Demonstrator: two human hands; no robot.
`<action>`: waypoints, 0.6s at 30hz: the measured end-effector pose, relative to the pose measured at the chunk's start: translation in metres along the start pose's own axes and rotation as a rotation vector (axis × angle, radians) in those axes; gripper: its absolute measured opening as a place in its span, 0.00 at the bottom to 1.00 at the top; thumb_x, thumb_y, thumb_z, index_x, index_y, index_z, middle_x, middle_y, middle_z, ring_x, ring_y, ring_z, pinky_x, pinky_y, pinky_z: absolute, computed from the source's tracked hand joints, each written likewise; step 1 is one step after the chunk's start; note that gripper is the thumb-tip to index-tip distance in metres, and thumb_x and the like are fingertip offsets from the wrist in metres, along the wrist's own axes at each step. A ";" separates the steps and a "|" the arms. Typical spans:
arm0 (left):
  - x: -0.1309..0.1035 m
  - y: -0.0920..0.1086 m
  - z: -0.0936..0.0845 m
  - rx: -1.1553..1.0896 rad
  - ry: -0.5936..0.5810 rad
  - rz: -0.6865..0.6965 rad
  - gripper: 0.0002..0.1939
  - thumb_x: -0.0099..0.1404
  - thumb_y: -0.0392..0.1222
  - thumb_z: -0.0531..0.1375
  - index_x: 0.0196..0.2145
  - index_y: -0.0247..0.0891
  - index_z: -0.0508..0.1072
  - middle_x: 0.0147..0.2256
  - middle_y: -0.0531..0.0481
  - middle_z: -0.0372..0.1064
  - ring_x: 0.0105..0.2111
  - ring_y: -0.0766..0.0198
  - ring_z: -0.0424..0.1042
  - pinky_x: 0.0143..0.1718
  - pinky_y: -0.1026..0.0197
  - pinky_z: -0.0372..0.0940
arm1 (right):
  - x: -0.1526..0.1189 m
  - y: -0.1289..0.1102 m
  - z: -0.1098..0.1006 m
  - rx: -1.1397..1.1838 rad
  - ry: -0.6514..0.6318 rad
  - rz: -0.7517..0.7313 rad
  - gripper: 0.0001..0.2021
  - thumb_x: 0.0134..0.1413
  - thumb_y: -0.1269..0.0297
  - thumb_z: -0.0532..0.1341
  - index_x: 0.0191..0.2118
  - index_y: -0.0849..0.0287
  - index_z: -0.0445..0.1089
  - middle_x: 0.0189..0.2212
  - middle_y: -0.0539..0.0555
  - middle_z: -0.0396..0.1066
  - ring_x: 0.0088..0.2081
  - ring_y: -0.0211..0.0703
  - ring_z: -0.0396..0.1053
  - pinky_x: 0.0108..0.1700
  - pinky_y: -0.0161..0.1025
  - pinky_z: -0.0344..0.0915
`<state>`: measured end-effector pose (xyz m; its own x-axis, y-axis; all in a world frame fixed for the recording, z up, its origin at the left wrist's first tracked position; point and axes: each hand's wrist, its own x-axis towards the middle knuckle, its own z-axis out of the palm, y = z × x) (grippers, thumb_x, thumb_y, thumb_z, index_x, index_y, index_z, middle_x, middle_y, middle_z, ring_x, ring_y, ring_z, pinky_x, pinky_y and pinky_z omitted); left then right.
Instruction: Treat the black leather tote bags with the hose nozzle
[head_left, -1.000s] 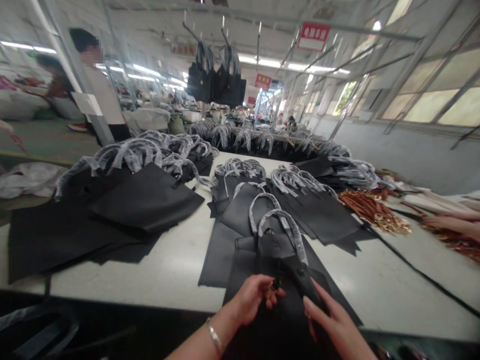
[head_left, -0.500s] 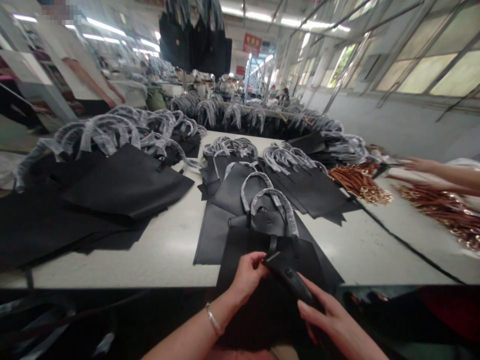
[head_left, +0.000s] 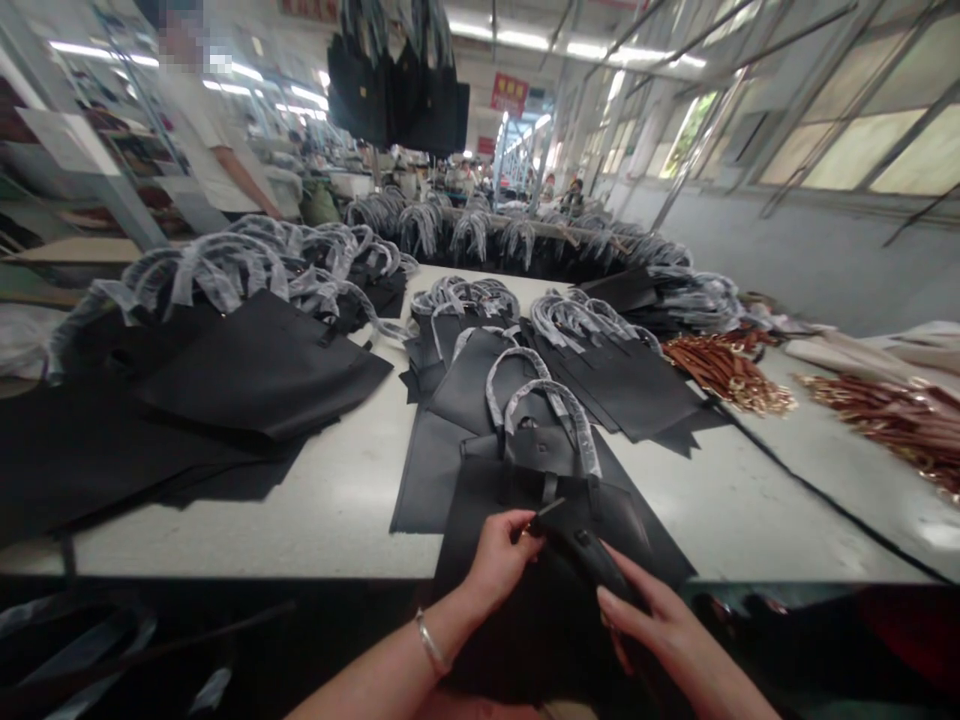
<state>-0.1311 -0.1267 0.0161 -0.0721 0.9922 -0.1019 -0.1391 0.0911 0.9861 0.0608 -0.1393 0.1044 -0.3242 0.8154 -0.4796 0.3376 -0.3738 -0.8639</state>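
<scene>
A black bag panel (head_left: 480, 500) hangs over the table's front edge, its looped handle (head_left: 551, 400) wrapped in clear plastic. My left hand (head_left: 506, 552) is pinched at the panel's upper middle, on something small beside a short black strap; the fingers hide most of it. My right hand (head_left: 652, 605) is wrapped round a black handheld tool (head_left: 589, 560), whose thin tip reaches my left fingertips. Part of the tool is lost against the black panel. Behind them lie more black panels with wrapped handles (head_left: 465, 295).
Black panels (head_left: 262, 370) are heaped on the left of the white table (head_left: 360, 510). Bundles of brown straps with gold-coloured metal ends (head_left: 727, 370) lie at the right. A black cord (head_left: 810, 485) crosses the right side. A person (head_left: 217, 140) stands at the back left.
Another person's arm at the right has gone out of view. The view has shifted slightly. My hands keep nearly the same place on the panel and tool.
</scene>
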 end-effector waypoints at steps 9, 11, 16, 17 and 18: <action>-0.002 -0.007 -0.002 0.201 0.008 0.017 0.12 0.57 0.36 0.55 0.37 0.33 0.75 0.29 0.49 0.70 0.25 0.66 0.67 0.26 0.65 0.63 | 0.010 0.004 0.003 -0.034 -0.055 -0.023 0.42 0.46 0.48 0.63 0.64 0.63 0.53 0.21 0.47 0.68 0.17 0.36 0.61 0.21 0.34 0.58; -0.002 -0.004 -0.006 0.310 -0.045 0.030 0.13 0.58 0.35 0.54 0.39 0.33 0.74 0.30 0.48 0.70 0.27 0.65 0.68 0.28 0.64 0.64 | 0.016 0.005 0.002 -0.047 0.022 -0.071 0.42 0.47 0.48 0.62 0.64 0.65 0.52 0.18 0.45 0.66 0.17 0.36 0.61 0.21 0.34 0.58; 0.019 0.017 -0.023 0.796 0.066 0.225 0.14 0.62 0.39 0.56 0.45 0.35 0.71 0.44 0.44 0.68 0.45 0.58 0.67 0.47 0.58 0.61 | 0.028 0.010 -0.019 -0.045 0.212 -0.106 0.42 0.49 0.46 0.62 0.65 0.61 0.50 0.18 0.45 0.66 0.18 0.39 0.63 0.22 0.35 0.60; 0.026 0.021 -0.027 0.894 0.130 0.246 0.16 0.63 0.40 0.56 0.48 0.35 0.69 0.48 0.42 0.66 0.49 0.56 0.64 0.50 0.57 0.59 | 0.028 0.013 -0.023 -0.029 0.228 -0.092 0.43 0.48 0.45 0.62 0.65 0.61 0.50 0.19 0.45 0.67 0.17 0.39 0.64 0.21 0.35 0.60; 0.033 0.025 -0.032 0.990 0.185 0.252 0.17 0.64 0.40 0.55 0.50 0.35 0.68 0.51 0.41 0.64 0.51 0.55 0.62 0.53 0.55 0.57 | 0.027 0.016 -0.027 -0.008 0.245 -0.076 0.43 0.47 0.45 0.63 0.65 0.60 0.50 0.19 0.45 0.67 0.17 0.39 0.64 0.21 0.36 0.60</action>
<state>-0.1682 -0.0940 0.0329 -0.1484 0.9713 0.1860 0.7685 -0.0051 0.6399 0.0816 -0.1114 0.0814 -0.1256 0.9242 -0.3606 0.3277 -0.3045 -0.8944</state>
